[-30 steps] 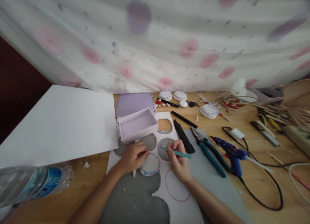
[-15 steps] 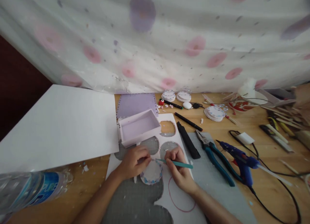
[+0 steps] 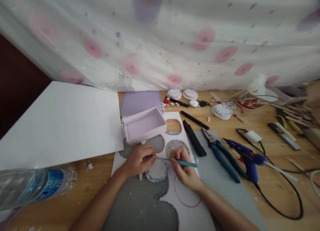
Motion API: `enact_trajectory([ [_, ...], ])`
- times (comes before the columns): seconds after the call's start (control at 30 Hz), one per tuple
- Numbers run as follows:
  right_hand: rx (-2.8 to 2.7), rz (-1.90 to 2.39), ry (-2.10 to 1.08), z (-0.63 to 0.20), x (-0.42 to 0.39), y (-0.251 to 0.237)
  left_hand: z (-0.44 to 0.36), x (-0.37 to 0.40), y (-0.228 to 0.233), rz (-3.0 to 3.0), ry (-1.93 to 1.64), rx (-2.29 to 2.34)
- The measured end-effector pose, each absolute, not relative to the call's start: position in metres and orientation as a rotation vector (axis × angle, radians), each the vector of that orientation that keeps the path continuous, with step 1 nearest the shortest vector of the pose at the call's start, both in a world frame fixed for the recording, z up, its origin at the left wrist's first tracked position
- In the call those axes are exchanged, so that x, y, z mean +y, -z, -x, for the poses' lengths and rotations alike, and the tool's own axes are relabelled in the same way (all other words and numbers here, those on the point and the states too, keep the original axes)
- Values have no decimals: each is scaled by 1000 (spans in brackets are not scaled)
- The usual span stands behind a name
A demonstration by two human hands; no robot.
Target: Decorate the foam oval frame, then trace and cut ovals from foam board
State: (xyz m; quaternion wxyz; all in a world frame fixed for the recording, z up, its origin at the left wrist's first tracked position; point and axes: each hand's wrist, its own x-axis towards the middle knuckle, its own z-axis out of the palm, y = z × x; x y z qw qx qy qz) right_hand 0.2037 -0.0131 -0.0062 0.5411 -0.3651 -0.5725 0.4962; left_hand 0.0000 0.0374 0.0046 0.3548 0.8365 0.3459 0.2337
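Observation:
My right hand (image 3: pixel 183 164) grips teal tweezers (image 3: pixel 186 163), their tip pointing left toward my other hand. The thumb and fingers of my left hand (image 3: pixel 142 159) are pinched together close to that tip; whatever they hold is too small to make out. Just below the fingertips lies a round white disc (image 3: pixel 157 171) with blue and pink marks along its edge. It rests over a white sheet (image 3: pixel 172 187) with round holes cut out and a red circle drawn on it. Under the sheet is a grey cutting mat (image 3: pixel 135 204).
Behind my hands sits an open pale lilac box (image 3: pixel 145 124). To the right lie a black marker (image 3: pixel 194 139), pliers (image 3: pixel 223 157) and a blue glue gun (image 3: pixel 250 161) with its cable. Stacked white discs (image 3: pixel 222 110) stand farther back. A water bottle (image 3: pixel 35 187) lies at left.
The view has tipped slightly, so the table appears a little higher. Both hands keep nearly the same pose, and the tweezers still point at the left fingertips.

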Motion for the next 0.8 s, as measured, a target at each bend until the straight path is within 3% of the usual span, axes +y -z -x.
enact_trajectory([
  [0.8, -1346, 883, -1097, -205, -16, 6, 0, 37, -5, -2153, -608, 900],
])
